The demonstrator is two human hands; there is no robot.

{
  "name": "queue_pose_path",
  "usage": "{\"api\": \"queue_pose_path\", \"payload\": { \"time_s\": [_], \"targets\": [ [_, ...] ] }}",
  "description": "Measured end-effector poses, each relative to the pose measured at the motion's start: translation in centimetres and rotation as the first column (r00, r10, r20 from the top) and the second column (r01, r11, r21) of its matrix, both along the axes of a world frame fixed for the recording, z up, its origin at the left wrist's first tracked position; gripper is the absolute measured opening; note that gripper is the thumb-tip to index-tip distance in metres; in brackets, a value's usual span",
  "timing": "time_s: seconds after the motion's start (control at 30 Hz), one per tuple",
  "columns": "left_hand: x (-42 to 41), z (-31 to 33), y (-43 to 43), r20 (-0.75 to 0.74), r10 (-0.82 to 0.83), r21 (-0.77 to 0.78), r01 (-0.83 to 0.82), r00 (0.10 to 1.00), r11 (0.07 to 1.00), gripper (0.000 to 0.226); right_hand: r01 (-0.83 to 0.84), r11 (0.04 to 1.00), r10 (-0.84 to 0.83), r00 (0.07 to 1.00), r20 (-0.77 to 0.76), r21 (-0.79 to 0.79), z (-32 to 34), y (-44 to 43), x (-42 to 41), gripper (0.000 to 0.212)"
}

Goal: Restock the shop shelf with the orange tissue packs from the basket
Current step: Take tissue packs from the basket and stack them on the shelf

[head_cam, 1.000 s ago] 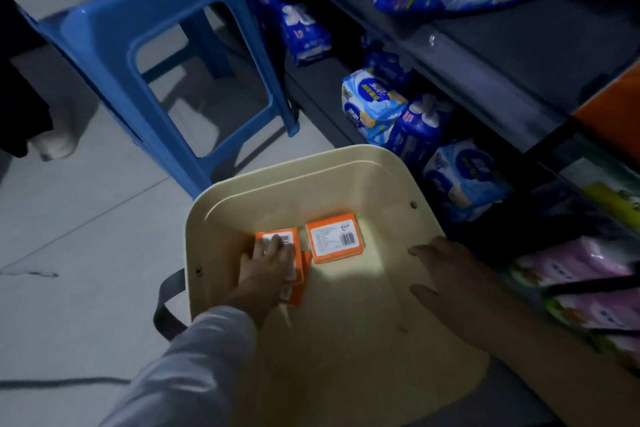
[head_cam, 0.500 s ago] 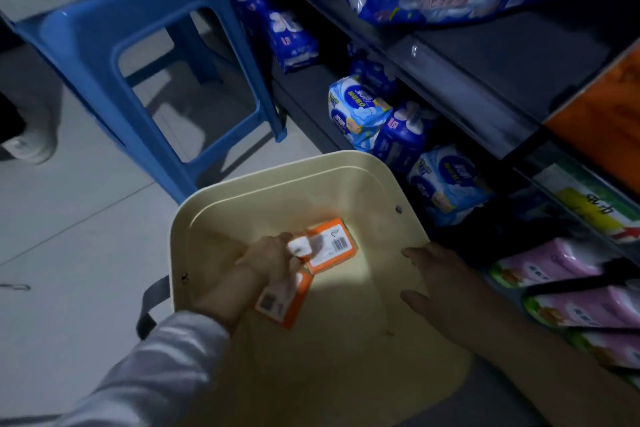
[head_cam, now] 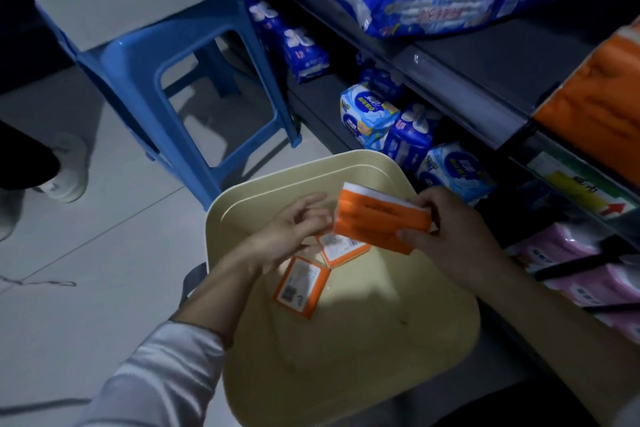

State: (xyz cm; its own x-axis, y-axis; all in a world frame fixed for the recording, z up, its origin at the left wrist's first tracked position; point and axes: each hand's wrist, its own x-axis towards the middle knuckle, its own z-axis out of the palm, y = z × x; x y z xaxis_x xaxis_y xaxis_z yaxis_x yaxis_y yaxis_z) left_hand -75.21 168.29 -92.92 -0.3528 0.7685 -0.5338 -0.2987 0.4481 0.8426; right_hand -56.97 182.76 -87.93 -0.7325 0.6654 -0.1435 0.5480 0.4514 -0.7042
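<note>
Setting: dim shop aisle, tiled floor; dark shelf at right carries blue and pink packs; blue stool stands beside it
Basket: cream basket on the floor below the shelf
Right hand: right hand has fingers and thumb curled round the held tissue pack, above the basket
Left hand: left hand loosely spread, holding nothing, just beside the pack's near end; contact cannot be told
Left in basket: upper pack and lower pack lie flat on the bottom, touching
Step in hand: judged a lift-out; one pack raised, not yet shelved
Next move: carry the pack over the shelf lip, probably near the orange bundle, and seat it squarely
</note>
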Motion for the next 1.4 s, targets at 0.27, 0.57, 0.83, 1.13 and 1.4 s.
{"api": "queue_pose_path", "payload": {
  "time_s": [0.27,0.57,0.83,1.13,1.4],
  "targets": [
    [1.6,-14.7,-1.8,-0.380,-0.374,-0.709,-0.006,0.846,0.705,0.054,0.029,0.999,-0.030,0.996,0.085,0.020,-1.8,1.4,0.3,0.033],
    [5.0,-19.4,-3.3,-0.389,-0.397,-0.777,-0.065,0.831,0.626,0.110,0.049,0.998,-0.042,0.982,0.186,-0.032,-3.4,2.4,1.1,0.032],
    [5.1,-18.4,-2.6,-0.340,-0.342,-0.767,-0.048,0.876,0.639,0.116,0.045,0.998,-0.037,0.984,0.173,-0.042,-2.8,2.4,0.9,0.031],
    [4.6,-11.8,-3.0,0.092,-0.039,-0.465,0.078,0.995,0.882,0.044,0.066,0.997,-0.070,0.985,0.155,0.032,0.5,1.2,1.3,0.031],
    [5.2,-2.4,-1.2,0.585,0.125,-0.055,-0.115,0.801,0.992,0.098,0.204,0.963,-0.193,0.978,-0.076,0.177,5.5,-1.0,2.1,0.031]
  ]
}}
